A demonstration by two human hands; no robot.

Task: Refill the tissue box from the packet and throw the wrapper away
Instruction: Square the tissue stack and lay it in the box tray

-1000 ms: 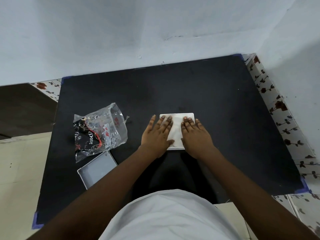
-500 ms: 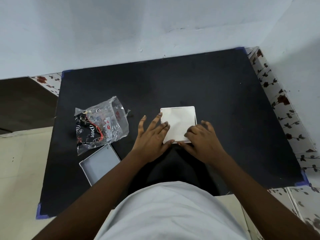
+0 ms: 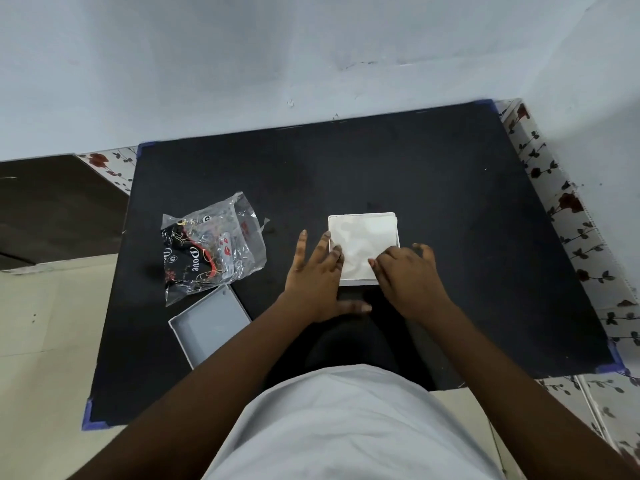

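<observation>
A black mat (image 3: 433, 188) is covering the table, and the open tissue box (image 3: 363, 247) is sitting near its middle, white tissues filling it to the rim. The emptied wrapper (image 3: 213, 251) is lying well to the left, with the grey lid (image 3: 211, 323) just near of it. Both hands are sliding back off the tissues they were pressing flat: the left hand (image 3: 317, 278) is spreading wide beside the box, holding nothing; the right hand (image 3: 407, 275) is curling loosely over the near right corner. The refill looks done; lid and wrapper are waiting.

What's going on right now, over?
Both hands, left hand and right hand, flat on tissue box. Wrapper lies left, lid off. Nothing blocking.
</observation>
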